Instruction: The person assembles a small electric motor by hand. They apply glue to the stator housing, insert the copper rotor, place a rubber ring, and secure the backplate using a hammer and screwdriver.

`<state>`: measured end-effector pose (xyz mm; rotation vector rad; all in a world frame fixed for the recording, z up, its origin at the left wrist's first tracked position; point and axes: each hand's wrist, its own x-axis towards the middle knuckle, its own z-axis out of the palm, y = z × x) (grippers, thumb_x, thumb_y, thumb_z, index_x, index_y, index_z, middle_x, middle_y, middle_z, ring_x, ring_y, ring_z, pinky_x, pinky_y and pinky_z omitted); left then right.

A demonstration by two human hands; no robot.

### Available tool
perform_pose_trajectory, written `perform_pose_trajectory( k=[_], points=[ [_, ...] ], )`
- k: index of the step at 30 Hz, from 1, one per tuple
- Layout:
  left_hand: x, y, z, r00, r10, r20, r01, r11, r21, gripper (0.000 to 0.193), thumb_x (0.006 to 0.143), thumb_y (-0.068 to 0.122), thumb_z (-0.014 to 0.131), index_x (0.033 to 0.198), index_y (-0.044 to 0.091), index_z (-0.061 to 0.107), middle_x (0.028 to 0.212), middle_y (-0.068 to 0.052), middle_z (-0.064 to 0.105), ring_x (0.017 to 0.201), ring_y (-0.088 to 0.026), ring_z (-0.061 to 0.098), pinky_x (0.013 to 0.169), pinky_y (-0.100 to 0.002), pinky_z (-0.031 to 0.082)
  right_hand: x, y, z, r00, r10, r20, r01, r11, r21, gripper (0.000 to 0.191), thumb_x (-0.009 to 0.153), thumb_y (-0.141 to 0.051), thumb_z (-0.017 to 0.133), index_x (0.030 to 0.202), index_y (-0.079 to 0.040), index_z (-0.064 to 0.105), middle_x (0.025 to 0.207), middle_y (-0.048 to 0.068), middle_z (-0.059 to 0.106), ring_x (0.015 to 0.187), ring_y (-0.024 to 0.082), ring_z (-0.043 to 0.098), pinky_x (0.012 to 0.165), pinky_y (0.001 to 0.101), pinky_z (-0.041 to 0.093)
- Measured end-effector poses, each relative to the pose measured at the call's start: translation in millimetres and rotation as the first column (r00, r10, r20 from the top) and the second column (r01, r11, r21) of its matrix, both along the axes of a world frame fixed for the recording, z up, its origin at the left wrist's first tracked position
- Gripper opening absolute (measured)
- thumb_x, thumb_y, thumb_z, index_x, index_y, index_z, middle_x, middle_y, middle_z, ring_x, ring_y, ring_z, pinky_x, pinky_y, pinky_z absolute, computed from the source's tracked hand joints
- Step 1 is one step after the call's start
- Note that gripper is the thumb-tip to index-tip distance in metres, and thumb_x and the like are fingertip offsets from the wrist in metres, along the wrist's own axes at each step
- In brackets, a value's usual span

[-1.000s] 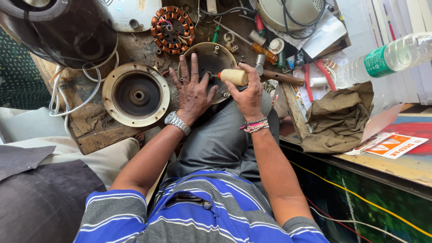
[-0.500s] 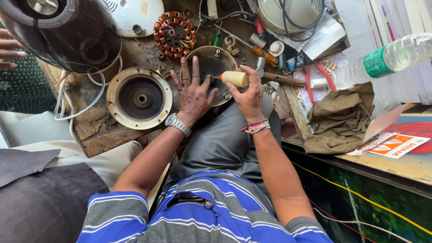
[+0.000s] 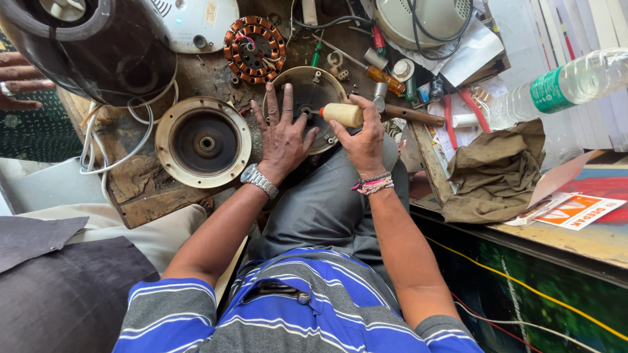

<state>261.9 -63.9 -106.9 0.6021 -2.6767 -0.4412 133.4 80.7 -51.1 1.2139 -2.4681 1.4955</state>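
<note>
Two round motor covers (image 3: 203,141) (image 3: 307,98), seemingly.

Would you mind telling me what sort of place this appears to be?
Probably a small fan-motor repair workshop: a copper-wound stator, a round cream motor housing and red-handled pliers crowd the worn wooden workbench.

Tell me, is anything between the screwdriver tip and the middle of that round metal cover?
Nothing visible. The right hand holds the screwdriver with its tip at the cover's centre. The left hand lies flat on the cover beside the tip, not across it.
</note>
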Motion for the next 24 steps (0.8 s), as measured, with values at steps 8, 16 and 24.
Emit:
perform_pose_trajectory(
  k=[8, 16, 24],
  points=[
    [-1.3, 1.1, -1.0, 1.0, -0.001, -0.01, 0.001, 0.999, -0.045, 0.045, 0.093, 0.05, 0.074, 0.119, 0.013, 0.074, 0.172, -0.024, 0.014, 0.158, -0.049, -0.003, 0.121, -0.072, -0.005, 0.3, 0.8, -0.4, 1.0, -0.009, -0.018, 0.009, 1.0, 0.013, 0.059, 0.084, -0.014, 0.089, 0.133, -0.007, 0.056, 0.12, 0.011, 0.071, 0.113, 0.03, 0.069, 0.099, 0.0404, 0.054],
    [-0.7, 1.8, -0.4, 0.998, 0.009, -0.058, -0.016, 0.991, -0.132, 0.054, 0.091, 0.054, 0.073, 0.125, 0.013, 0.073, 0.172, -0.025, 0.012, 0.158, -0.048, -0.004, 0.121, -0.072, -0.006, 0.5, 0.4, 0.2, 1.0, -0.004, 0.015, 0.004, 1.0, 0.0, 0.06, 0.085, -0.013, 0.09, 0.134, -0.008, 0.055, 0.12, 0.011, 0.072, 0.113, 0.028, 0.07, 0.099, 0.0395, 0.056],
    [0.9, 7.5, 0.7, 0.999, 0.024, -0.026, -0.028, 0.984, -0.176, 0.058, 0.091, 0.055, 0.072, 0.129, 0.012, 0.072, 0.172, -0.025, 0.011, 0.158, -0.047, -0.005, 0.12, -0.073, -0.005, 0.6, 0.8, 1.0, 1.0, 0.008, 0.019, -0.008, 1.0, -0.01, 0.059, 0.085, -0.012, 0.089, 0.134, -0.008, 0.055, 0.121, 0.011, 0.072, 0.114, 0.028, 0.07, 0.1, 0.04, 0.056]
  ],
)
